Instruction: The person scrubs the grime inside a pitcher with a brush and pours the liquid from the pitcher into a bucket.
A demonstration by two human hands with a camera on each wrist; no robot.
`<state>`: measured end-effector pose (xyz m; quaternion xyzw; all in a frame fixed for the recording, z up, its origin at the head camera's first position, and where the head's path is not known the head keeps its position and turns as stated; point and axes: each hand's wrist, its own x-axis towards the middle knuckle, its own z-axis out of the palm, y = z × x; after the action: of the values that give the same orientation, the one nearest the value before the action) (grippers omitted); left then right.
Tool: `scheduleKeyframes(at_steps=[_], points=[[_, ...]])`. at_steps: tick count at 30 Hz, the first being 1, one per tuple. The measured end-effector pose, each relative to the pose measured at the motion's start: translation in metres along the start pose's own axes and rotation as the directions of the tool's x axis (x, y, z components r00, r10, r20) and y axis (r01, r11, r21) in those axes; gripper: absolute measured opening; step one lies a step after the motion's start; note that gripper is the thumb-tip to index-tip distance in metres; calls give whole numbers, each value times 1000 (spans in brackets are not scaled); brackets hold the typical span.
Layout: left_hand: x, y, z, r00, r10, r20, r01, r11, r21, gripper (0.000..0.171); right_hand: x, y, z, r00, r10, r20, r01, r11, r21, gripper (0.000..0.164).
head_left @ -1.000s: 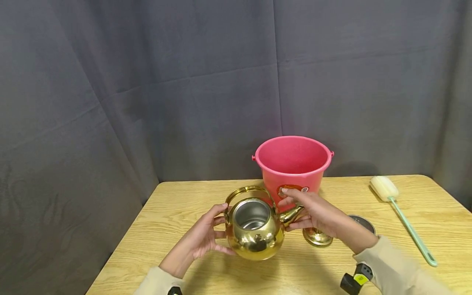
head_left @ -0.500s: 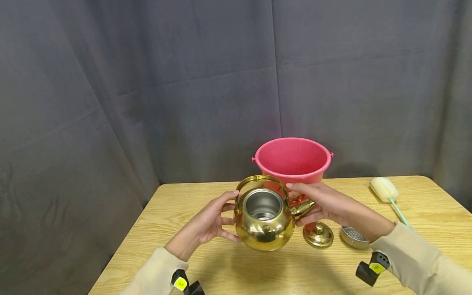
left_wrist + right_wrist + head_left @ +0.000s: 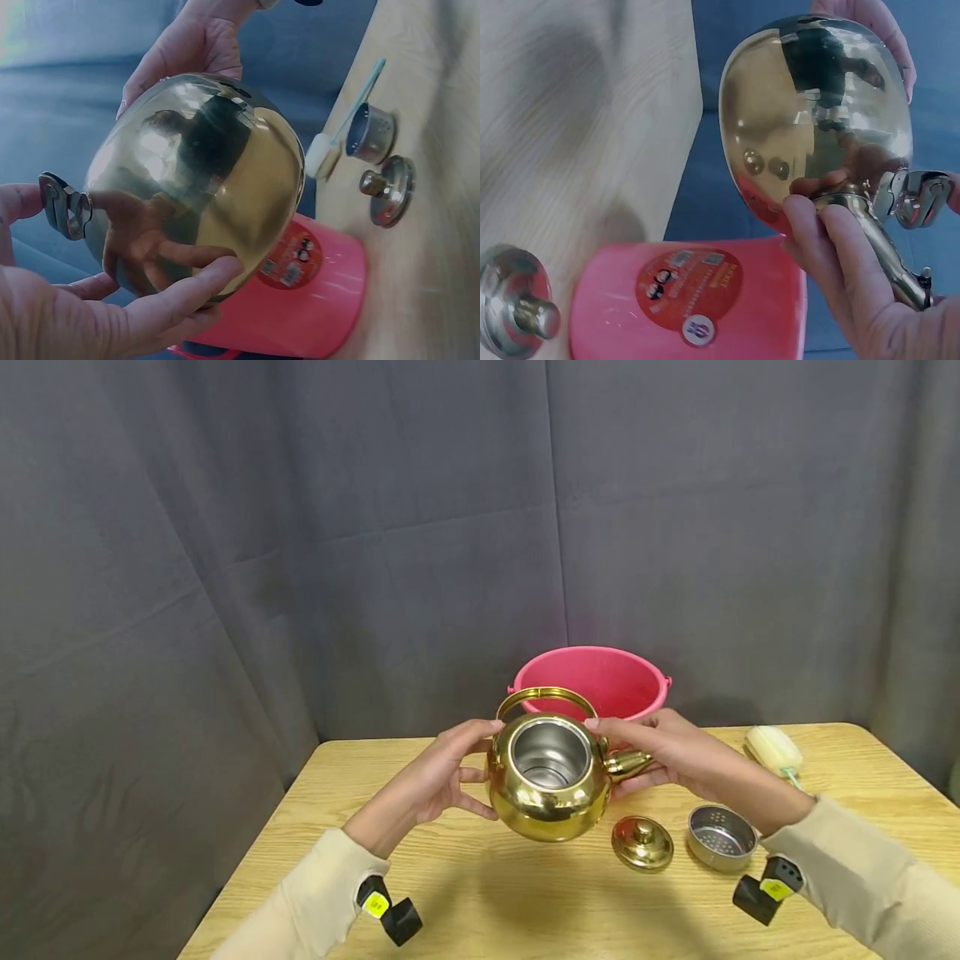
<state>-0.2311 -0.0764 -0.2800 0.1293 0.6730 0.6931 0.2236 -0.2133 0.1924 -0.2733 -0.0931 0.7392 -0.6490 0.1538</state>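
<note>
A shiny gold teapot [image 3: 549, 810] is held above the table, its lidless round mouth tilted toward me and its hoop handle [image 3: 551, 692] standing up at the back. My left hand [image 3: 442, 772] grips its left side, thumb at the handle's base and fingers spread on the body. On the other side my right hand [image 3: 675, 756] holds it around the spout [image 3: 626, 766], as the right wrist view also shows [image 3: 855, 277]. The gold lid [image 3: 642, 843] lies knob up on the table, with a perforated metal strainer [image 3: 722, 837] to its right.
A pink bucket [image 3: 592, 668] stands behind the teapot, partly hidden by it. A sponge brush [image 3: 773, 749] with a pale green handle lies at the back right of the wooden table [image 3: 420, 893]. Grey curtain hangs behind.
Both hands have lifted the teapot up and slightly right, away from the tabletop. The strainer, earlier mostly behind my right arm, now shows. The right forearm now covers most of the brush handle.
</note>
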Motion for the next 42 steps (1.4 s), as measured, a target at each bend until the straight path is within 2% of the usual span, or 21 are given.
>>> scheduleKeyframes(at_steps=[8, 15, 28, 34, 42], points=[[8, 27, 10, 999, 30, 12, -30, 999, 34, 50, -6, -21, -10, 995, -22, -94, 15, 997, -74, 52], [20, 45, 17, 999, 38, -7, -38, 997, 70, 50, -4, -33, -21, 990, -42, -138, 29, 995, -93, 57], [52, 55, 21, 997, 36, -68, -28, 993, 117, 58, 8, -43, -39, 979, -52, -195, 33, 995, -98, 64], [63, 60, 21, 997, 17, -70, -11, 997, 81, 62, 12, -49, -44, 974, -84, -208, 72, 995, -62, 62], [78, 65, 22, 999, -11, -50, 13, 999, 37, 69, 20, -52, -49, 949, -131, -288, 114, 991, -74, 60]])
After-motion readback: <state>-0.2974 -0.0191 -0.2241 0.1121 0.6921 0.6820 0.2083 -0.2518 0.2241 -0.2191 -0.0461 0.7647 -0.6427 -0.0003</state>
